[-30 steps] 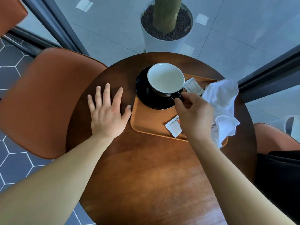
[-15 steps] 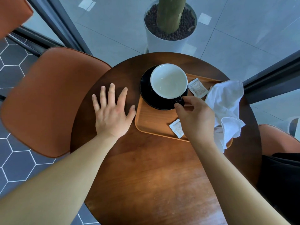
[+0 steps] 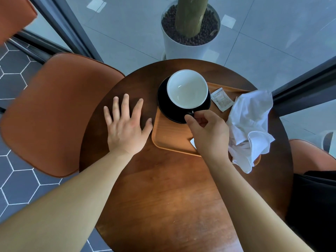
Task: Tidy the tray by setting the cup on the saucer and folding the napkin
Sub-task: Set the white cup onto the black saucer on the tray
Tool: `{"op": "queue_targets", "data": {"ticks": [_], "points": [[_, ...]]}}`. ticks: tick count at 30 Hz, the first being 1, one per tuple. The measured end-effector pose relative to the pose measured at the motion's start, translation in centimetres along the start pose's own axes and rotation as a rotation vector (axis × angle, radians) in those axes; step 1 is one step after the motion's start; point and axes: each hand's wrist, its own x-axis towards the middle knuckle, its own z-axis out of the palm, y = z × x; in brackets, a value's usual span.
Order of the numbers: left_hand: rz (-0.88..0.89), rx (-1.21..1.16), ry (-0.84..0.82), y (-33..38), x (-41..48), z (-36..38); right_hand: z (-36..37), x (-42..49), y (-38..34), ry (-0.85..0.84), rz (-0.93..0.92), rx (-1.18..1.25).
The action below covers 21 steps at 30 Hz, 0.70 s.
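Hardly anything has moved. The left hand (image 3: pixel 125 128) lies flat and open on the table (image 3: pixel 163 197), beside the tray (image 3: pixel 171 137). The cup (image 3: pixel 187 88) sits on the saucer (image 3: pixel 165 104) on the tray. The right hand (image 3: pixel 209 131) still pinches its handle. The napkin (image 3: pixel 251 124) lies crumpled at the right.

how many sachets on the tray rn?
2. Far sachet lies on the tray right of the saucer. Near sachet: only a corner shows under the right hand, which pinches the cup handle. The napkin may hide more.
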Motion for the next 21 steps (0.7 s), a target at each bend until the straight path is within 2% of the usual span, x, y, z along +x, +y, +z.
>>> {"op": "queue_targets", "data": {"ticks": [9, 21], "points": [[0.004, 0.005, 0.017, -0.1, 0.0, 0.1, 0.8, -0.7, -0.2, -0.041, 0.030, 0.094], [0.008, 0.001, 0.011, -0.1, 0.0, 0.1, 1.1, -1.0, -0.6, -0.037, 0.038, 0.074]]}}
